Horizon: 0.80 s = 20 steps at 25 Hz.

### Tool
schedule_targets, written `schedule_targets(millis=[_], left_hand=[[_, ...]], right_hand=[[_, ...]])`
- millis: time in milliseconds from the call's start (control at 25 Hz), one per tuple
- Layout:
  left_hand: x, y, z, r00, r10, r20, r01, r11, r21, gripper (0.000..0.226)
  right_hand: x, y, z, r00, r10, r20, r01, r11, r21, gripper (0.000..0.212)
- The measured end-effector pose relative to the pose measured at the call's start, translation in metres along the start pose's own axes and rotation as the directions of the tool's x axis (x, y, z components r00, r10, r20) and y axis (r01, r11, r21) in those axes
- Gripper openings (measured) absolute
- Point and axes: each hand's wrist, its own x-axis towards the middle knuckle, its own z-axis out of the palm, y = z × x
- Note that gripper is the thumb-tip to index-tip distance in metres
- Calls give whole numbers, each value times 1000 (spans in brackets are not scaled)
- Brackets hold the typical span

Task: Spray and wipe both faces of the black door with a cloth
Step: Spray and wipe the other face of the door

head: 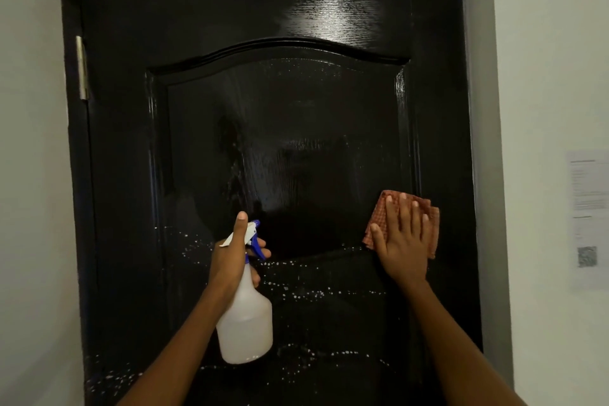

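The black door (270, 142) fills the view, shut in its frame with a hinge (81, 67) on the left edge. This face looks partly done: the upper part and the arched raised panel shine with a thin wet film and a few streaks, while white spray droplets (316, 293) sit unwiped across the lower rail and toward the bottom left. So, by my reading, the wiping is somewhere in the middle of this face — the lower area is left, and the other face (not visible from here) is presumably still to do.

The left hand (235, 257) is raised in front of the door, fingers curled round the neck of a translucent white spray bottle (245, 323) with a blue trigger, thumb pointing up; one finger seems to lie on the trigger. The right hand (403, 237) is spread flat, fingers straight and close together, pressing an orange checked cloth (433, 226) against the door at the panel's lower right corner — forearm reaching up from below.

A printed paper notice (588, 217) hangs on the right wall.
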Motion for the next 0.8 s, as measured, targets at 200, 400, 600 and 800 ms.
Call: schedule_targets(millis=[200, 400, 600, 800], left_hand=[[-10, -8, -10, 999, -18, -30, 18, 1000, -7, 78], [-21, -16, -43, 992, -41, -116, 43, 999, 15, 75], [-26, -16, -42, 991, -14, -130, 25, 996, 87, 80], [-39, -22, 7, 998, -40, -55, 41, 999, 5, 79]], right_hand=[[-28, -77, 18, 921, 388, 29, -384, 894, 231, 75], [-46, -165, 35, 998, -16, 54, 2, 968, 251, 73], [-47, -171, 46, 487, -849, 204, 863, 504, 39, 70], [-61, -53, 36, 594, -779, 200, 798, 602, -23, 68]])
